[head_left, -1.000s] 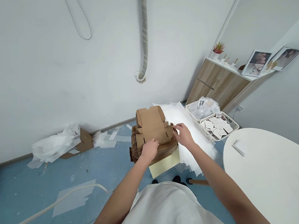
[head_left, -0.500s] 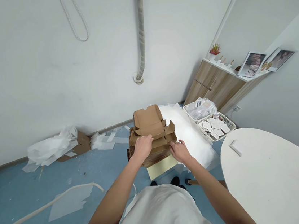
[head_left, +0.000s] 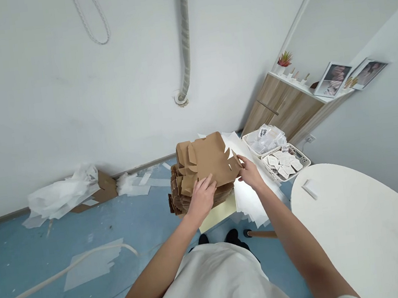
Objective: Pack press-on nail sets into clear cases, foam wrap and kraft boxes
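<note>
A brown cardboard box blank [head_left: 213, 159] lies spread out, mostly flat, on top of a stack of similar folded cardboard blanks [head_left: 179, 190]. Its side flaps stand up a little along the left edge. My left hand [head_left: 203, 197] rests on the near edge of the top blank with its fingers stretched out over the board. At the right end my right hand [head_left: 249, 171] pinches a bent flap of the same blank between thumb and fingers. White paper sheets [head_left: 251, 203] lie right of the stack, and a pale yellow sheet [head_left: 218, 214] shows under its near side.
Two white baskets, one with clear plastic packets [head_left: 265, 140] and one with white cards [head_left: 283, 163], stand to the right. A round white table [head_left: 361, 226] is nearer on that side. A white hose [head_left: 62, 272] and crumpled wrapping [head_left: 62, 192] lie on the floor at left.
The top cardboard has gone from partly folded with raised walls to spread nearly flat. My right hand has moved right and away from me with its flap; my left hand has shifted slightly right.
</note>
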A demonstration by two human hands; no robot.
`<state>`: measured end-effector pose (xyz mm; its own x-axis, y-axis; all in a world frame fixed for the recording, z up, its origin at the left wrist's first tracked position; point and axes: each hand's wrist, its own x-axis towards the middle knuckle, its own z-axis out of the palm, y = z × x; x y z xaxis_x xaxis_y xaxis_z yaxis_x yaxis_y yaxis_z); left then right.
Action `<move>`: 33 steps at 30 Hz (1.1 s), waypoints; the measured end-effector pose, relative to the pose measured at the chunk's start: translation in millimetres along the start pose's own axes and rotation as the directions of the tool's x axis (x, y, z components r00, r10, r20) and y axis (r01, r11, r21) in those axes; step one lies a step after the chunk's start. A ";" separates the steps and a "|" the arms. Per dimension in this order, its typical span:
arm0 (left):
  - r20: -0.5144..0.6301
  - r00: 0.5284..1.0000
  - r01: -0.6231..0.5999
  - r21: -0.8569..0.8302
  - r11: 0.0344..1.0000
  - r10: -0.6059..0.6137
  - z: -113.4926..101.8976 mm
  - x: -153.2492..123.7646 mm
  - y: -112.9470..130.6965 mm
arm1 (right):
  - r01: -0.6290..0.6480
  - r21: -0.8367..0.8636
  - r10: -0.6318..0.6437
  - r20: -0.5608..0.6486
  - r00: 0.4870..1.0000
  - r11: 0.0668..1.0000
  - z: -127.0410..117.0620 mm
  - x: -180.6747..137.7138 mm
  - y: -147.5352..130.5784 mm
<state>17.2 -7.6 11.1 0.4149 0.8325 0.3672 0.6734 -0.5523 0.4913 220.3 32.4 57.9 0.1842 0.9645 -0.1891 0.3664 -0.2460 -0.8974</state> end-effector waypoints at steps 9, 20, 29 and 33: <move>0.072 0.951 0.307 -0.109 0.946 -0.300 -5.0 1.7 8.8 | 0.150 0.223 -0.123 -0.131 0.984 0.963 -20.9 -21.6 -3.5; 0.468 0.799 0.601 -0.621 0.502 -0.377 75.7 38.9 57.3 | 0.309 0.445 -0.016 -0.550 0.835 0.841 -136.7 -120.5 54.7; 0.770 0.638 0.713 -0.601 0.361 0.020 125.9 40.2 173.5 | 0.287 0.534 0.259 -0.726 0.637 0.795 -200.1 -239.2 155.4; 0.767 0.640 0.660 -0.572 0.488 0.034 161.9 34.7 225.5 | 0.243 0.493 0.300 -0.779 0.551 0.836 -219.9 -290.9 202.6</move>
<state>282.5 -96.2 6.8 0.7581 0.5475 -0.3543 0.2522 0.2549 0.9335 441.6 -319.1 18.8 0.9217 0.3827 -0.0626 -0.0988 0.0758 -0.9922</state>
